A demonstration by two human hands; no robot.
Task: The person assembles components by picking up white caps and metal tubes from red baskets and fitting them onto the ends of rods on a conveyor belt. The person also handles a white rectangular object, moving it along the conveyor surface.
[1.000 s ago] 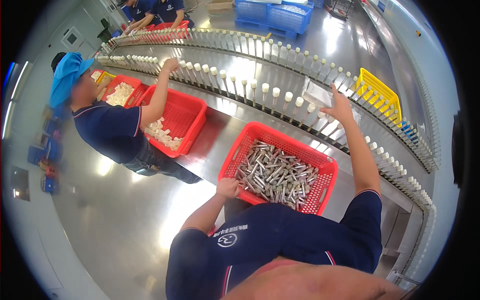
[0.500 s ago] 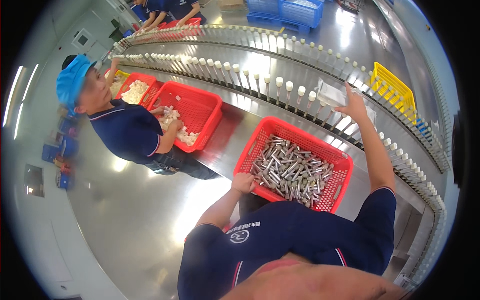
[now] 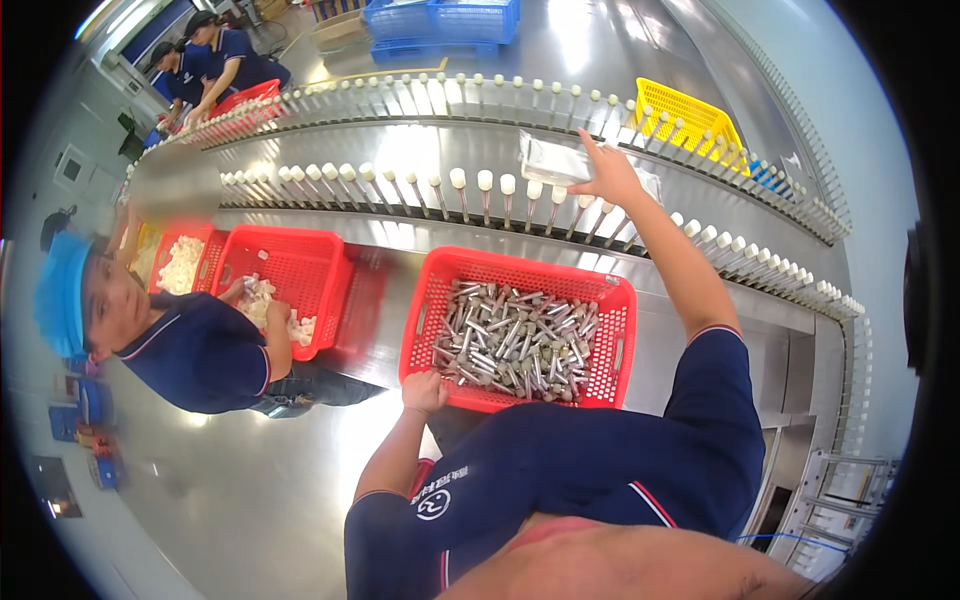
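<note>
A red perforated basket [image 3: 418, 330] in front of me holds a heap of metal pieces with short shiny shafts [image 3: 515, 345]. My left hand [image 3: 425, 392] is closed on the basket's near left corner. My right arm reaches across the row of white-capped pins [image 3: 485, 182] on the line. There my right hand [image 3: 612, 178] has its thumb and fingers spread, beside a clear plastic package [image 3: 555, 160] lying behind the row. Nothing shows between those fingers. Whether the fingertips touch the package, I cannot tell.
At left, a co-worker in a blue cap [image 3: 62, 295] handles white pieces in another red basket [image 3: 330, 265]. A second line of pins runs behind, with a yellow basket [image 3: 690, 115] beyond it. Blue crates [image 3: 440, 25] and other workers are farther back.
My view has turned, so the scene sits farther left in the picture. My left hand stays on the basket corner and my right hand stays spread by the plastic package. The co-worker's head has turned.
</note>
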